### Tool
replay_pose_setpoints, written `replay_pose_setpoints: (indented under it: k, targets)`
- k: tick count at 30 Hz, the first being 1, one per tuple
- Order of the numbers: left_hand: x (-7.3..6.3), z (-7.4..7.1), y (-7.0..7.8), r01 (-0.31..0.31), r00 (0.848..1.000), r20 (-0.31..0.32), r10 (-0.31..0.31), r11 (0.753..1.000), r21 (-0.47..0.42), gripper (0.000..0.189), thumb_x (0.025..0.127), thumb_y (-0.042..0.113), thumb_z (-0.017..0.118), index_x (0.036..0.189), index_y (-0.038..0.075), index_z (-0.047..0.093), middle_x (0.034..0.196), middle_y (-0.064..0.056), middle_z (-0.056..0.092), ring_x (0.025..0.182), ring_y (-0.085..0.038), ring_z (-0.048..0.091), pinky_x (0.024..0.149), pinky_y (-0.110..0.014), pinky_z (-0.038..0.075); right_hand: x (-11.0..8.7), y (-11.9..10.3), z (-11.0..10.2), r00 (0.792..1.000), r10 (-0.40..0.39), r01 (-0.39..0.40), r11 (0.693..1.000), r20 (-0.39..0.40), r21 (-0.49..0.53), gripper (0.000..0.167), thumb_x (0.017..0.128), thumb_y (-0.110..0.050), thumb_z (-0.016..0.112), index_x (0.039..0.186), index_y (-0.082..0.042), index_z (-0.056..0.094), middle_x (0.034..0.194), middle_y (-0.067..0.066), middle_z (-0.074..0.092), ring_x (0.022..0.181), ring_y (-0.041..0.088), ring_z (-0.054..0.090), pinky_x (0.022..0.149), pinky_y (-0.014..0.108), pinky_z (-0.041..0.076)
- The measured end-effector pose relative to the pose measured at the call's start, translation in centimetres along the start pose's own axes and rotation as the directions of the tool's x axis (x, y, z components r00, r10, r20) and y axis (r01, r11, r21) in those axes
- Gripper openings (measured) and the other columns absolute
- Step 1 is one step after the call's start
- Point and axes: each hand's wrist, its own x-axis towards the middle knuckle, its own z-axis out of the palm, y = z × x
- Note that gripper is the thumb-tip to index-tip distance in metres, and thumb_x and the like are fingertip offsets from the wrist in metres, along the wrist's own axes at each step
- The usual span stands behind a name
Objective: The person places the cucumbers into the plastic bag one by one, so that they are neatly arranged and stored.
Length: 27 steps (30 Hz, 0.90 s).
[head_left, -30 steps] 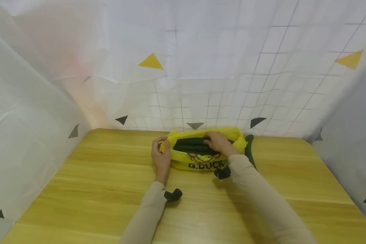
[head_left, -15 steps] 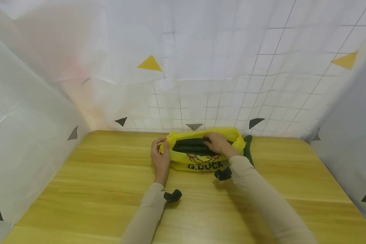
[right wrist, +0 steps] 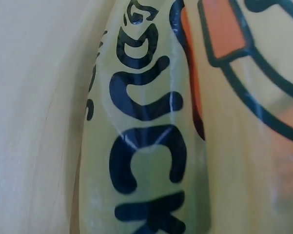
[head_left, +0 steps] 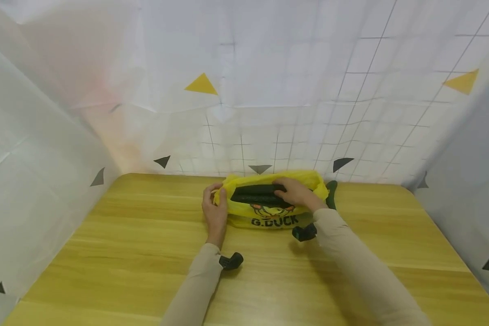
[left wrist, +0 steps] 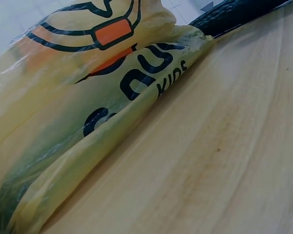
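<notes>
A yellow plastic bag (head_left: 239, 209) printed "G.DUCK" lies along the back of the table, mouth upward. Dark green cucumbers (head_left: 250, 190) lie side by side inside it. My left hand (head_left: 214, 213) pinches the bag's left rim between thumb and fingers. Reaching into the mouth from the right, my right hand (head_left: 296, 192) has its fingers and thumb curled over a cucumber. Neither hand shows in the wrist views. There, the bag's printed front (left wrist: 136, 87) sits low on the wood, with green showing through the plastic (right wrist: 146, 107).
Another cucumber (head_left: 331, 194) lies outside the bag at its right end, partly hidden by my right sleeve (head_left: 350, 244). White sheeting (head_left: 269, 90) with yellow and black triangles stands close behind the wooden table (head_left: 146, 253). A black wrist device (head_left: 232, 261) hangs by each cuff.
My right hand and forearm have shifted slightly right, covering more of the outside cucumber. My left hand keeps its place on the bag's rim.
</notes>
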Motion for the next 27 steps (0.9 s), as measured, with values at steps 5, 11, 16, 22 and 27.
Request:
replay_pose_setpoints:
  k: [5,11,16,22,27]
  targets:
    - [0.0,0.3,0.2,-0.023,1.0,0.015,0.023,1.0,-0.003,0.026,0.095,0.013,0.055,0.115,-0.003,0.059,0.117,-0.018,0.058,0.109,-0.024,0.052,0.105,-0.043,0.036,-1.7,0.1,-1.0,0.999,-0.025,0.026,0.999,-0.03,0.034,0.041,0.098,-0.018,0.05,0.133,0.003,0.049,0.135,0.022,0.051,0.126,0.039,0.045,0.103,0.052,0.037]
    - [0.3,0.5,0.4,-0.067,0.998,0.002,0.067,0.998,-0.009,0.025,0.096,0.012,0.054,0.113,-0.005,0.059,0.114,-0.019,0.059,0.104,-0.023,0.053,0.099,-0.039,0.04,-4.0,-0.3,-2.3,0.997,-0.047,0.05,0.997,-0.068,0.054,0.034,0.099,-0.023,0.049,0.125,-0.002,0.058,0.12,0.014,0.063,0.11,0.03,0.059,0.092,0.047,0.047]
    - [0.4,0.3,0.4,-0.055,0.998,0.002,0.055,0.998,-0.011,0.026,0.096,0.013,0.053,0.114,-0.005,0.059,0.115,-0.018,0.059,0.107,-0.023,0.053,0.101,-0.039,0.039,-5.7,-0.8,-3.0,0.995,-0.065,0.066,0.998,-0.078,0.01,0.03,0.1,-0.027,0.047,0.113,-0.006,0.064,0.094,0.003,0.068,0.078,0.016,0.06,0.073,0.037,0.049]
    - [0.1,0.0,0.1,-0.034,0.999,0.014,0.034,0.999,-0.028,0.028,0.097,0.015,0.053,0.116,-0.005,0.058,0.117,-0.018,0.057,0.112,-0.023,0.052,0.105,-0.04,0.035,-7.6,-1.9,-3.5,0.99,-0.071,0.074,0.997,-0.124,0.026,0.029,0.099,-0.029,0.049,0.115,-0.011,0.065,0.099,0.001,0.07,0.085,0.014,0.064,0.078,0.038,0.051]
    - [-0.2,0.0,-0.1,-0.02,0.999,0.026,0.021,0.999,-0.029,0.029,0.097,0.016,0.052,0.118,-0.003,0.057,0.119,-0.017,0.056,0.104,-0.018,0.054,0.088,-0.028,0.044,-9.5,-2.1,-3.6,0.974,-0.06,0.082,0.992,-0.216,0.092,0.032,0.099,-0.034,0.047,0.119,-0.015,0.063,0.113,0.004,0.067,0.104,0.022,0.061,0.089,0.044,0.048]
